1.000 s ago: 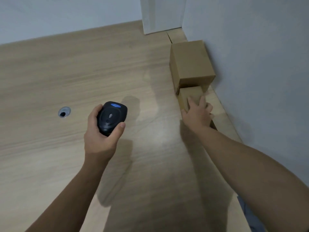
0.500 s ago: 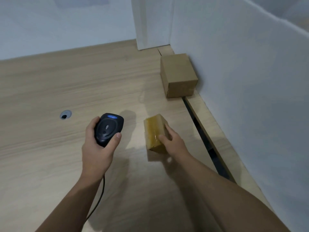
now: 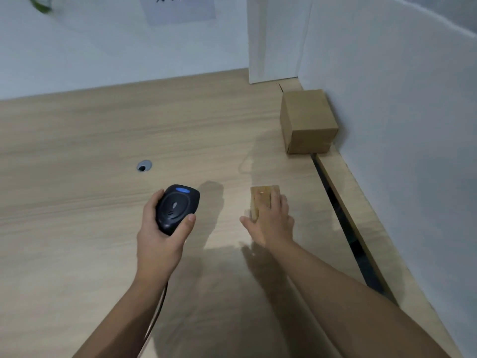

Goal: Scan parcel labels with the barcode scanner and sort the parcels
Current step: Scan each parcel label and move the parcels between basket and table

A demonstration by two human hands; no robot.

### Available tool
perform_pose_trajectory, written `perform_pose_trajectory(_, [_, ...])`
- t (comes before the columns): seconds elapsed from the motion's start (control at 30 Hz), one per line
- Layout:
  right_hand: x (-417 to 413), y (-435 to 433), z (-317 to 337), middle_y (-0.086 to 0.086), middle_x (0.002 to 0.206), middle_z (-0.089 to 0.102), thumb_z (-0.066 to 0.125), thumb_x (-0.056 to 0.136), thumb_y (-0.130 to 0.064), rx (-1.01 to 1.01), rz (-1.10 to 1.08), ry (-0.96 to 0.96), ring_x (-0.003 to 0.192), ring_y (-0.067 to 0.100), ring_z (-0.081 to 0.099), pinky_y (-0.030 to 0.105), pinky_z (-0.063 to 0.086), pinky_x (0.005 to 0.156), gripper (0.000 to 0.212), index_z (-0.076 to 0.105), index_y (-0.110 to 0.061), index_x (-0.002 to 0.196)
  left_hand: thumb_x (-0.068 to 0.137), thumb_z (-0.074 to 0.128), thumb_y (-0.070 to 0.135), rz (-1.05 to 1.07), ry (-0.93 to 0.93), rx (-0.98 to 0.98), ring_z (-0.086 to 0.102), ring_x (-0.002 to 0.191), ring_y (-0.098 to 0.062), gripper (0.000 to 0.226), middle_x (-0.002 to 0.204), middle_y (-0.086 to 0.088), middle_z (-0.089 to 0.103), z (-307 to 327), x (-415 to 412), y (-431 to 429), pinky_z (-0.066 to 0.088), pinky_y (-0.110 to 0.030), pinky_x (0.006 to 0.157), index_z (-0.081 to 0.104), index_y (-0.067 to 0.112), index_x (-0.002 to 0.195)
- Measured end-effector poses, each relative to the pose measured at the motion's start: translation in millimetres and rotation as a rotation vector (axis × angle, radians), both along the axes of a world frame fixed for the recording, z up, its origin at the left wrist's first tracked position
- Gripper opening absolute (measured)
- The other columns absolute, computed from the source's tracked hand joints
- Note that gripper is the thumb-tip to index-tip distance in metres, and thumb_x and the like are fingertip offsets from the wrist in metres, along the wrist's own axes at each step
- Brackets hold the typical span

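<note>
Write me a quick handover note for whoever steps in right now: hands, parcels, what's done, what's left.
The left hand grips the barcode scanner, apart from both parcels.
The right hand holds the small parcel on the table, right of the scanner.
The large box sits against the partition in the far right corner, untouched.
Done: no scan can be confirmed; no label shows.
Left: find the small parcel's label, scan, sort, then the large box.
</note>
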State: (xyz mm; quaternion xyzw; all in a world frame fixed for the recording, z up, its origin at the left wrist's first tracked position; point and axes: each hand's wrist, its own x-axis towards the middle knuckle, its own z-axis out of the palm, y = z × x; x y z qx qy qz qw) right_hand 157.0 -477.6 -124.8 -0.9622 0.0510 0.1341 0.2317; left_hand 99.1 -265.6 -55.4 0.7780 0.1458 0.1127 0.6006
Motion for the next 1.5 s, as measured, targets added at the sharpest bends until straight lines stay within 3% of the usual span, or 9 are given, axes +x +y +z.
perform_pose_trajectory(0.13, [-0.1,2.6,-6.6,0.004,0.167,-0.008,0.057,0.096,-0.035,0.06,0.001,-0.022,0.153,0.034,-0.004,0.053,0.03,0.113,0.074,0.016,-0.035,0.158,0.064,0.077,0.057,0.02,0.006,-0.015,0.057,0.108,-0.053,0.076,0.126,0.008,0.063,2.8,-4.6,10.1,0.045,-0.077,0.084,0.046,0.052,0.134])
perform_pose_trajectory(0.3, [-10.7,-17.0,-19.2,-0.01,0.162,0.025,0.059,0.095,-0.011,0.709,-0.103,-0.004,0.143,0.007,0.029,0.033,0.028,0.119,0.078,0.021,-0.034,0.159,0.065,0.076,0.057,0.012,0.021,-0.007,0.057,0.107,-0.053,0.077,0.125,0.01,0.064,1.6,-8.7,12.7,0.046,-0.076,0.084,0.047,0.048,0.135])
perform_pose_trajectory(0.47, [-18.4,-27.5,-31.9,-0.012,0.156,0.035,0.062,0.095,-0.016,0.753,-0.125,0.139,0.137,0.011,0.043,0.033,0.038,0.115,0.088,0.008,-0.047,0.157,0.071,0.076,0.045,-0.05,0.018,0.049,0.067,0.105,-0.022,0.069,0.116,0.032,0.062,-5.4,-13.5,7.3,0.055,-0.054,0.087,0.049,0.039,0.135])
perform_pose_trajectory(0.53, [-16.9,-23.7,-33.9,-0.005,0.155,0.035,0.073,0.08,-0.031,0.734,-0.118,0.188,0.136,0.015,0.045,0.039,0.037,0.116,0.106,0.002,-0.042,0.159,0.07,0.076,0.044,-0.087,0.002,0.079,0.062,0.106,0.006,0.072,0.113,0.042,0.059,-7.0,-14.5,6.2,0.054,-0.033,0.089,0.049,0.035,0.136])
perform_pose_trajectory(0.63, [-11.9,-16.8,-40.0,0.001,0.154,0.032,0.077,0.066,-0.04,0.69,-0.122,0.25,0.137,0.02,0.043,0.044,0.035,0.117,0.124,-0.006,-0.037,0.159,0.064,0.074,0.055,-0.127,0.01,0.093,0.059,0.108,0.012,0.074,0.113,0.044,0.058,-7.0,-14.0,8.4,0.045,-0.009,0.086,0.048,0.041,0.132])
perform_pose_trajectory(0.93, [-13.5,-13.7,-41.8,-0.003,0.157,0.03,0.073,0.088,-0.013,0.69,-0.008,0.234,0.136,0.019,0.045,0.041,0.037,0.116,0.11,-0.008,-0.041,0.157,0.07,0.076,0.043,-0.136,0.064,0.082,0.065,0.088,-0.008,0.062,0.111,0.038,0.061,-4.5,-15.3,19.7,0.05,-0.035,0.077,0.049,0.053,0.125])
perform_pose_trajectory(1.07, [-10.4,-14.1,-34.5,-0.008,0.161,0.015,0.072,0.088,-0.013,0.6,0.113,0.171,0.136,0.011,0.036,0.03,0.036,0.112,0.108,-0.007,-0.04,0.158,0.069,0.076,0.04,-0.197,0.055,0.119,0.063,0.1,0.007,0.065,0.109,0.043,0.06,-2.1,-17.5,20.9,0.046,-0.009,0.081,0.048,0.05,0.126])
perform_pose_trajectory(1.23, [12.8,-21.9,-7.0,-0.004,0.167,-0.017,0.07,0.092,-0.018,0.335,0.25,0.073,0.155,0.012,-0.003,0.031,0.023,0.116,0.108,-0.013,-0.045,0.155,0.063,0.076,0.05,-0.337,0.082,0.163,0.062,0.103,0.009,0.07,0.11,0.039,0.062,6.8,-15.3,26.1,0.043,-0.004,0.081,0.05,0.043,0.127])
perform_pose_trajectory(1.5, [50.1,-50.0,26.5,0.002,0.167,-0.02,0.071,0.09,-0.014,0.118,0.426,-0.005,0.156,0.019,0.0,0.028,0.028,0.111,0.107,-0.008,-0.049,0.153,0.057,0.07,0.054,-0.512,0.157,0.3,0.065,0.099,0.003,0.066,0.107,0.034,0.064,15.9,-18.2,31.1,0.043,-0.005,0.081,0.049,0.052,0.12])
